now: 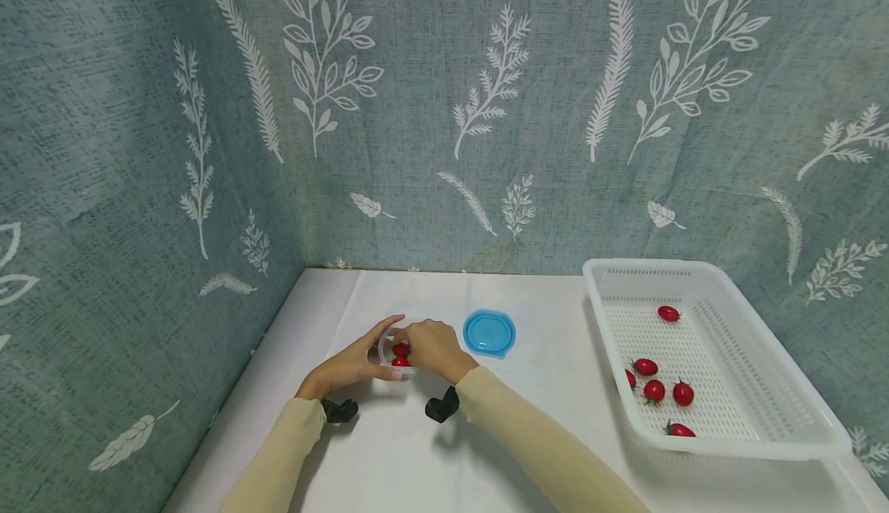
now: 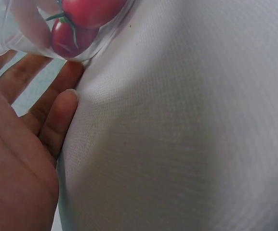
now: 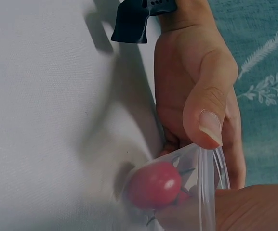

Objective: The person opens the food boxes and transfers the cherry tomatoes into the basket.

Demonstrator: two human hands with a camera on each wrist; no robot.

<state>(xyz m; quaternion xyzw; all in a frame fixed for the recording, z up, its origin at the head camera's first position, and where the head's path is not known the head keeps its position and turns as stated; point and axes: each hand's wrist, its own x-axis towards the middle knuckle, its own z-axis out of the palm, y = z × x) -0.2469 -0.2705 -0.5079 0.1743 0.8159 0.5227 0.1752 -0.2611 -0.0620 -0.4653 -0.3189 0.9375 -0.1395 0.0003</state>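
My left hand (image 1: 350, 365) holds a clear plastic tub (image 3: 206, 187), its thumb at the rim and its fingers spread along the far side. Inside the tub lie red cherry tomatoes (image 1: 400, 349) with green stems; the left wrist view shows two, one red tomato (image 2: 93, 10) above the other. From the right, my right hand (image 1: 436, 347) reaches over the rim, with its fingers down inside the tub. A finger shows blurred through the clear wall. Whether these fingertips grip a tomato is hidden.
A blue lid (image 1: 489, 332) lies on the white tabletop (image 1: 528, 413) just right of the hands. Farther right, a white perforated basket (image 1: 778, 378) contains several cherry tomatoes (image 1: 683, 393). Patterned green-blue cloth (image 1: 417, 112) stands behind and along the left.
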